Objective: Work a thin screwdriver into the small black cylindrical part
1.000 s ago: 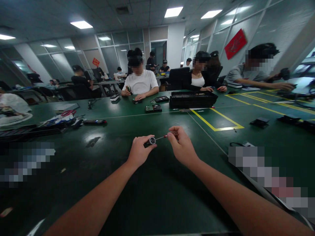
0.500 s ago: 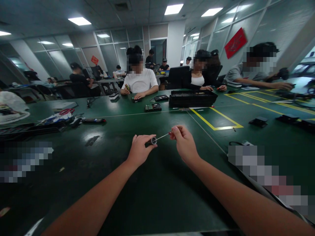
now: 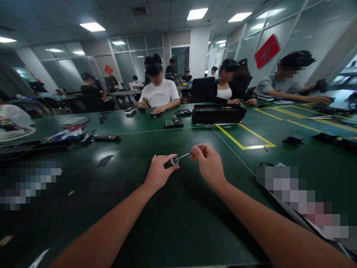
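Note:
Between the thumb and fingers of my left hand (image 3: 158,172) is a small dark cylinder with a silver ring-shaped end (image 3: 174,161), which faces me and to the right. My right hand (image 3: 209,163) is closed on a thin screwdriver (image 3: 184,155), pinched by its reddish handle. The metal shaft slants down to the left, its tip at the rim of the ring; I cannot tell whether it touches the inside. Both hands are held above the green table (image 3: 167,227), and fingers hide most of the cylinder and the handle.
A black tray (image 3: 219,115) and a hard drive with a green circuit board (image 3: 173,123) lie ahead. To the left are a dark pen-like tool (image 3: 107,138) and a pile of tools (image 3: 72,133). Several people sit around; a person in white (image 3: 160,95) works opposite.
The screwdriver's shaft has drawn back slightly toward the ring's rim, and less of it shows beyond my right fingers. My left hand keeps its hold on the cylinder.

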{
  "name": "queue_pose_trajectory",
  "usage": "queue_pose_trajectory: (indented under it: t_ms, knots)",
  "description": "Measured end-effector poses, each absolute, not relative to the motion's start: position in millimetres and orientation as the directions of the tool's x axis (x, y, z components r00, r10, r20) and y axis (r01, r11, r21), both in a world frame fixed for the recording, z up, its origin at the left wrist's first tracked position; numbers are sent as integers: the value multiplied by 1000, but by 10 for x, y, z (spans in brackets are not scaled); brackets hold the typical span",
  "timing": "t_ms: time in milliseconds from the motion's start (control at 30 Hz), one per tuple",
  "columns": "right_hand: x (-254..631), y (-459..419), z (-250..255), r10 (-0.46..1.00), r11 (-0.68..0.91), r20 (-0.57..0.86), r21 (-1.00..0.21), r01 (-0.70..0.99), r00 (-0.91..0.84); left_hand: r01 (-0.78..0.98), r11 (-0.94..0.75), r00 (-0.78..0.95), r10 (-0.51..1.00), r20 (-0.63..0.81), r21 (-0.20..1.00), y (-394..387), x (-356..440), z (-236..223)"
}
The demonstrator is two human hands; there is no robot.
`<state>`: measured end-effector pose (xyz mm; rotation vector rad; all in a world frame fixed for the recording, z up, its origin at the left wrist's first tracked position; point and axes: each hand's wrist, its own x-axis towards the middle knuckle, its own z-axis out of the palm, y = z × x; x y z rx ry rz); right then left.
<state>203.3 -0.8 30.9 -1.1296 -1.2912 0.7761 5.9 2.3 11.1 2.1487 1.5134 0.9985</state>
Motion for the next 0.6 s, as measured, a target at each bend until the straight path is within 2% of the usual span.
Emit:
queue_pose_trajectory:
  t_ms: [267, 367, 500, 600]
  knots:
    - [2060, -20, 334, 931, 271, 324, -922, 278, 166, 651, -368, 149, 920, 364, 664, 41, 40, 91]
    - [2068, -19, 319, 934, 286, 329, -922, 262, 138, 653, -373, 159, 919, 362, 659, 36, 41, 105]
    - [2060, -21, 267, 923, 376, 385, -914, 151, 29, 670, -394, 172, 907, 385, 629, 43, 32, 97]
    - [2042, -49, 263, 912, 398, 411, -888, 232, 9, 678, -403, 186, 903, 386, 615, 51, 29, 77]
